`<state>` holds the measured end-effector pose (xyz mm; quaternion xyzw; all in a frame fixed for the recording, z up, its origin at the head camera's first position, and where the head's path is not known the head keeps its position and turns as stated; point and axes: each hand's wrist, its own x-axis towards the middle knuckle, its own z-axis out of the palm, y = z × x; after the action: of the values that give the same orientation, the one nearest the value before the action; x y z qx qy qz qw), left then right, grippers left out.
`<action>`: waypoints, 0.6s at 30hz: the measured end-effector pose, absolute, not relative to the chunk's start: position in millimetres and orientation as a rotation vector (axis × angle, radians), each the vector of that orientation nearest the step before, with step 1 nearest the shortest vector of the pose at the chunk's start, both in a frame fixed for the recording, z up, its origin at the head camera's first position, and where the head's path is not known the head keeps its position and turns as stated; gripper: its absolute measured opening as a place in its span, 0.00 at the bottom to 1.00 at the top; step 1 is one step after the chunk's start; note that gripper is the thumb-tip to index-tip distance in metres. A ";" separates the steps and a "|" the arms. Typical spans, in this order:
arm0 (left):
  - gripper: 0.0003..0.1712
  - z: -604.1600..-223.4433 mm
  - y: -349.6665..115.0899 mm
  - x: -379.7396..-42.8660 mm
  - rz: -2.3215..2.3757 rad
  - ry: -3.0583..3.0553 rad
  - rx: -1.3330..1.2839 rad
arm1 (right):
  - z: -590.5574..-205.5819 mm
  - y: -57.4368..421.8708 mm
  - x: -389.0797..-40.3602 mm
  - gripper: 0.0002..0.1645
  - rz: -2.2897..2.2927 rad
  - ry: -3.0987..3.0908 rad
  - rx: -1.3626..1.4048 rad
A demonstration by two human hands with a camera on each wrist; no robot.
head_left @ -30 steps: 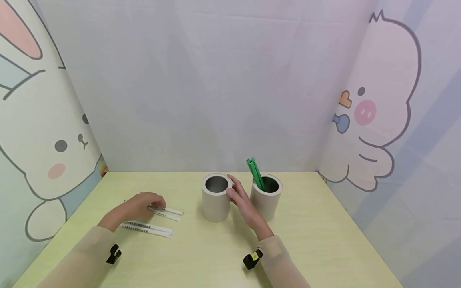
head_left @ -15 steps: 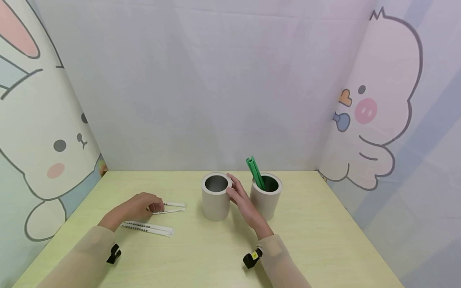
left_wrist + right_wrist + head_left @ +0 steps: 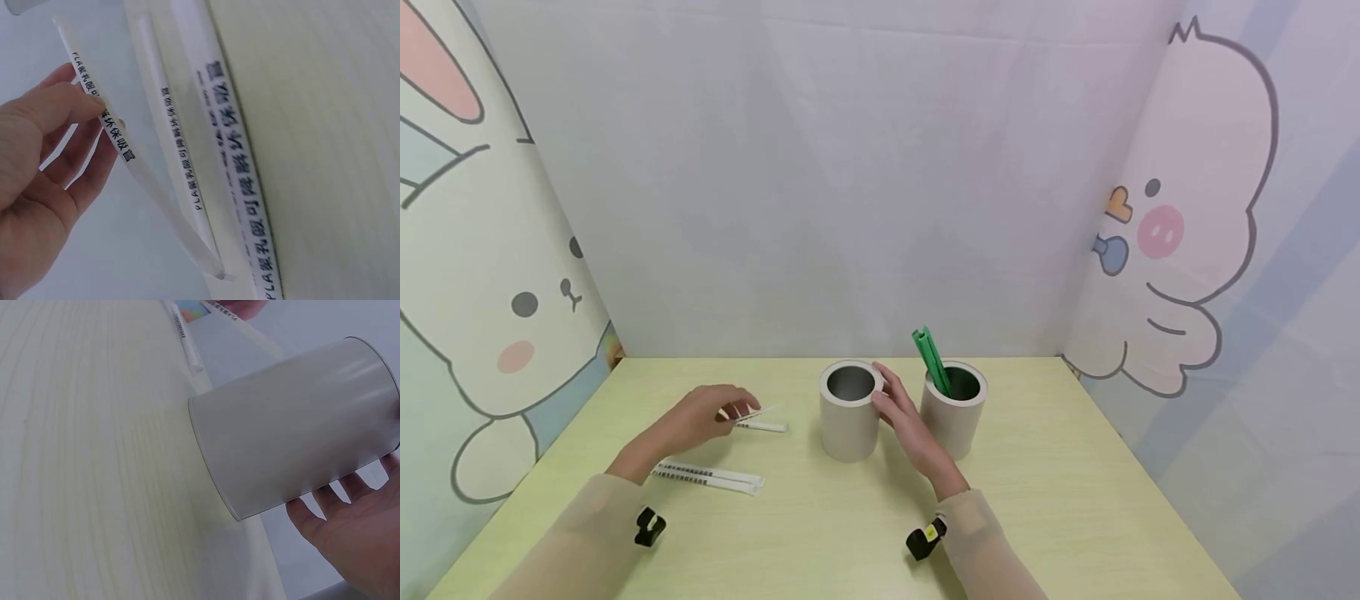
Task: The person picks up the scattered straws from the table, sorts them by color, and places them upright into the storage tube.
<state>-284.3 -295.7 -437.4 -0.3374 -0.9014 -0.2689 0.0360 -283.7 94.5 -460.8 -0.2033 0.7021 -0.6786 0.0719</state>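
Observation:
My left hand pinches a white paper-wrapped straw with printed lettering between thumb and fingers, tilted and lifted off the table. Beneath it another wrapped straw lies flat. Closer to me, a pair of wrapped straws rests side by side, left ends hidden behind the wrist. My right hand holds the right side of a light grey cup, fingers behind and thumb in front near the rim. In the right wrist view this cup stands on the table.
A second light grey cup stands right of my right hand, with green sticks leaning out of it. The pale wood table ends at a curtain behind, with cartoon-printed curtains on both sides.
My left hand has picked up one wrapped straw, raising it and shifting slightly right, and the straw's right end now tilts up. My right hand and both cups stay put.

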 end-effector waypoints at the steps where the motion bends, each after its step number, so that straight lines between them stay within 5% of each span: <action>1: 0.25 -434.9 -291.5 -284.2 -0.823 -2.745 -1.012 | -460.9 94.6 -283.8 0.33 -2.040 2.111 -0.610; 18: 0.27 -390.5 -219.9 -277.8 -1.164 -2.466 -0.681 | -461.5 95.7 -284.7 0.35 -2.027 2.114 -0.623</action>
<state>-277.8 -219.9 -390.5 -0.2389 -0.8654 -0.4086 0.1646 -284.7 95.7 -461.5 -0.2076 0.7040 -0.6752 0.0734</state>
